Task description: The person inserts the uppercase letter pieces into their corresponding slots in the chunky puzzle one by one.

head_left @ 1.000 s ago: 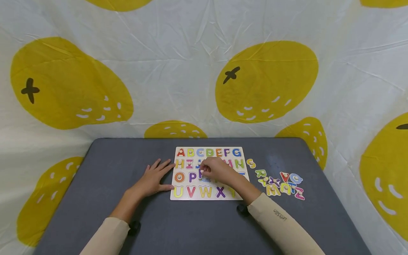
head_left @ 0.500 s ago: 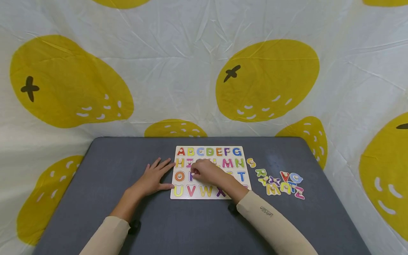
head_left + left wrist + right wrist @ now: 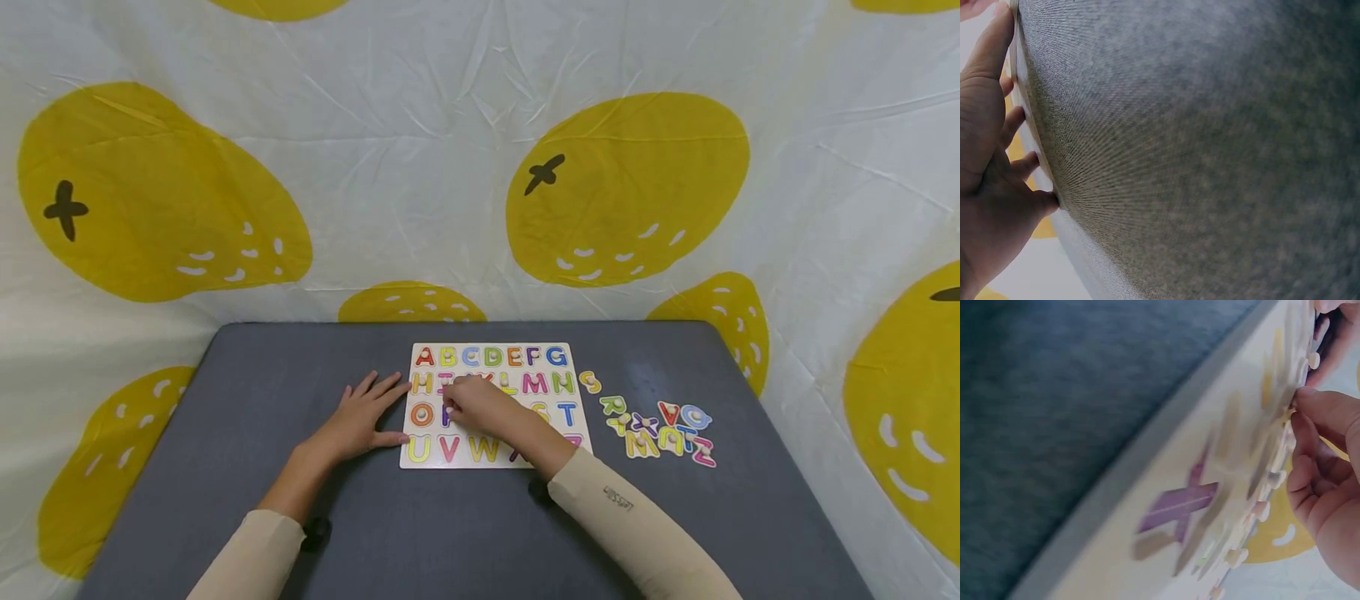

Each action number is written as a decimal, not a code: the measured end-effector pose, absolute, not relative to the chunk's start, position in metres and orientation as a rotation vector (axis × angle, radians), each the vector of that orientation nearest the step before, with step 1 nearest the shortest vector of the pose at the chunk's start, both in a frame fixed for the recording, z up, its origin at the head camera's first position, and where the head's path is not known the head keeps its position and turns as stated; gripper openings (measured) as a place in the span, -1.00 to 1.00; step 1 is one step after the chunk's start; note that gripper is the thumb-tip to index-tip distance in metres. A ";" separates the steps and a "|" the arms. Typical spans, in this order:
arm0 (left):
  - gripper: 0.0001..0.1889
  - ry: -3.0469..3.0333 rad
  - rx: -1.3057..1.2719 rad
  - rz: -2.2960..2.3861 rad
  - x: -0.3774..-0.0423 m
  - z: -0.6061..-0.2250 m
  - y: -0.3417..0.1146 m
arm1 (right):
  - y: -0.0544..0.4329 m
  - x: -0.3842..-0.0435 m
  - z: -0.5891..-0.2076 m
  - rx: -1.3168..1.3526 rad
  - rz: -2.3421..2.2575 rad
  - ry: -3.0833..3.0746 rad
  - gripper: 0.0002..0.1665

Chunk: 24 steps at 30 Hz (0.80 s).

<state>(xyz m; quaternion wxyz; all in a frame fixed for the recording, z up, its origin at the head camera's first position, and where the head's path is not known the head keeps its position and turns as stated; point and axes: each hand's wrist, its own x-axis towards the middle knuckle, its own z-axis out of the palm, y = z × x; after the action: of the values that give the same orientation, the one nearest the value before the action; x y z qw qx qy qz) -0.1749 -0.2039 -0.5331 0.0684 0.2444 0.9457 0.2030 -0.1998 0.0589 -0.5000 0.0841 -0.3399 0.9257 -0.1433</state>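
A pale wooden alphabet puzzle board (image 3: 432, 430) lies on the dark table. My right hand (image 3: 483, 407) is over its middle, thumb and forefinger pinching the knob of the purple letter P puzzle piece (image 3: 446, 416) at the P place in the third row. The right wrist view shows thumb and forefinger tips (image 3: 1309, 394) together, low over the board, with the purple X slot (image 3: 1179, 509) nearer the camera. My left hand (image 3: 362, 418) rests with fingers spread on the table, fingertips and thumb at the board's left edge. Knobbed letters fill the top row.
Several loose letter pieces lie right of the board: a yellow S (image 3: 590, 382), a green R (image 3: 613, 406), a red V (image 3: 669, 414), a blue Q (image 3: 696, 417) and a pink Z (image 3: 703, 452). Behind the table (image 3: 375, 533) hangs a white sheet (image 3: 420, 200) with yellow fruit shapes.
My right hand has moved left across the board with the purple P piece, from the middle of the third row to the P place, and lowered there. My left hand has stayed put.
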 end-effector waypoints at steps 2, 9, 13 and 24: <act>-0.06 2.847 0.740 0.615 -0.175 -0.533 -0.204 | 0.058 -0.200 -0.498 -1.033 -0.397 2.764 -0.87; -0.05 2.849 0.745 0.623 -0.175 -0.533 -0.205 | 0.056 -0.199 -0.497 -1.023 -0.391 2.777 -0.84; -0.06 2.854 0.745 0.619 -0.175 -0.534 -0.206 | 0.056 -0.199 -0.498 -0.986 -0.430 2.780 -0.90; -0.02 2.829 0.721 0.610 -0.177 -0.536 -0.208 | 0.066 -0.197 -0.494 -0.923 -0.537 2.737 -0.87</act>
<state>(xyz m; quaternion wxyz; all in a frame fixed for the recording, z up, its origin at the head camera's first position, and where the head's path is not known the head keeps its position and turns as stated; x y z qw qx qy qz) -0.1770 -0.2076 -0.5357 0.0795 0.2411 0.9455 0.2040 -0.1968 0.0661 -0.4942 0.1015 -0.3126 0.9267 -0.1820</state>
